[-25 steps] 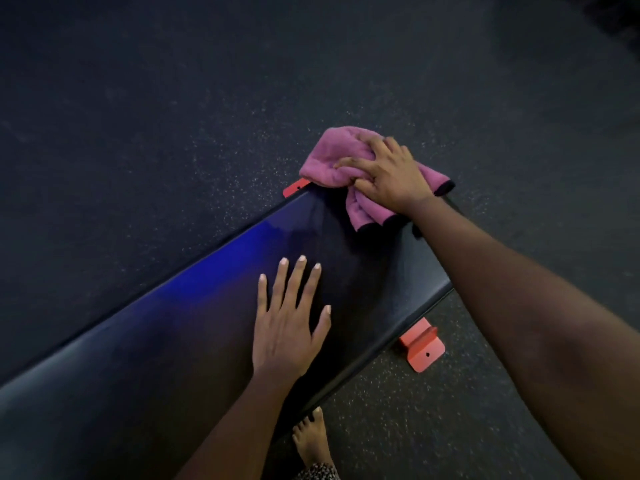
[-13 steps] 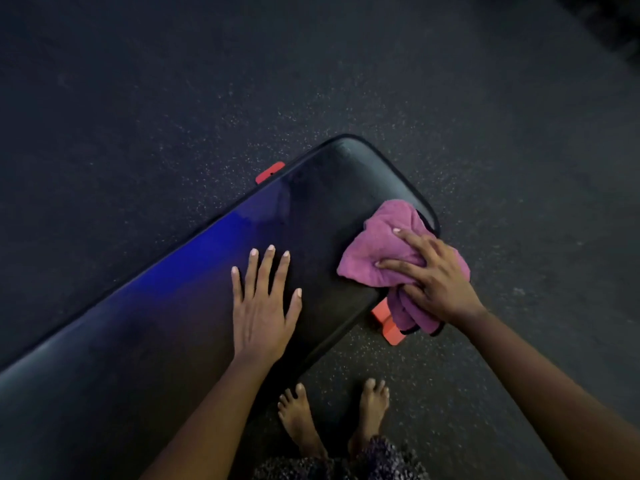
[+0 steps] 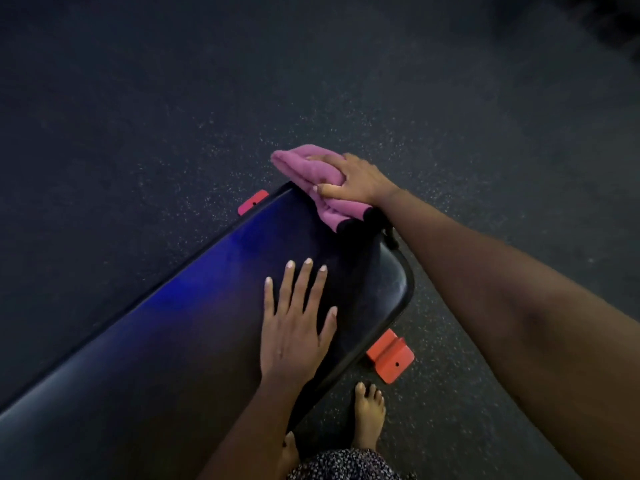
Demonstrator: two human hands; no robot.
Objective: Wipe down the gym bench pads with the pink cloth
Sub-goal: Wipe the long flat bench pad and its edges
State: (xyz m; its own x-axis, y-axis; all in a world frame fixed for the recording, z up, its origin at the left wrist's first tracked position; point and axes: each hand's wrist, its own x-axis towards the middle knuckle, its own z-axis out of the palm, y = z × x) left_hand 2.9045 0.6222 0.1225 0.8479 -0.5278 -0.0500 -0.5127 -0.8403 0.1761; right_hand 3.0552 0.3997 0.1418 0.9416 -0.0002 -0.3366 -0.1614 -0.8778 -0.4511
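Observation:
A long black bench pad runs from the lower left up to the middle, with a blue sheen on its top. My right hand grips the bunched pink cloth at the pad's far end corner, thumb pinching it, and part of the cloth hangs over the edge. My left hand lies flat on the pad's top near the end, fingers spread and straight.
Red frame feet stick out from under the pad, one at the near side and one at the far side. My bare feet stand on the dark speckled rubber floor right beside the bench.
My right hand has carried the cloth from the pad's near end corner across to its far end corner. My left hand has stayed flat on the pad.

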